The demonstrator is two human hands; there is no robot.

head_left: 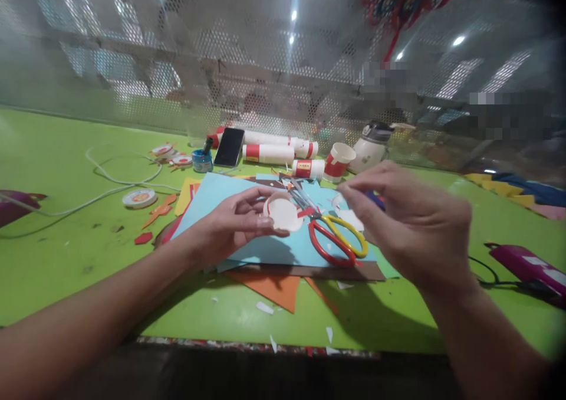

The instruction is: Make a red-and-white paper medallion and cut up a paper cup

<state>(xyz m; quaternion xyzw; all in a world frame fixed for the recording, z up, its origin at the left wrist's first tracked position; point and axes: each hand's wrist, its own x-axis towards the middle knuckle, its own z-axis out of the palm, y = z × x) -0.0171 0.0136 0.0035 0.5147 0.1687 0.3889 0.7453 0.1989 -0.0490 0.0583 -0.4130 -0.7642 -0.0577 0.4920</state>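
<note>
My left hand [232, 226] grips a white round paper cup piece [285, 212] between thumb and fingers, with a bit of red along its edge. To its right my right hand [413, 229] is raised over the paper, thumb and forefinger pinched together. Whatever lies between those fingertips is too small to make out. Scissors [340, 262] with red and yellow handles rest beneath, blades pointing away, on light blue paper sheets [198, 211]. White and brown scraps lie around the blades.
Behind stand a red-and-white paper cup [338, 163], a lidded bottle [370, 149], cup stacks [269, 153], a phone [230, 147] and a blue jar [202, 160]. A tape roll [139, 197] and a white cable [128, 183] lie left. A purple device [528, 267] lies right.
</note>
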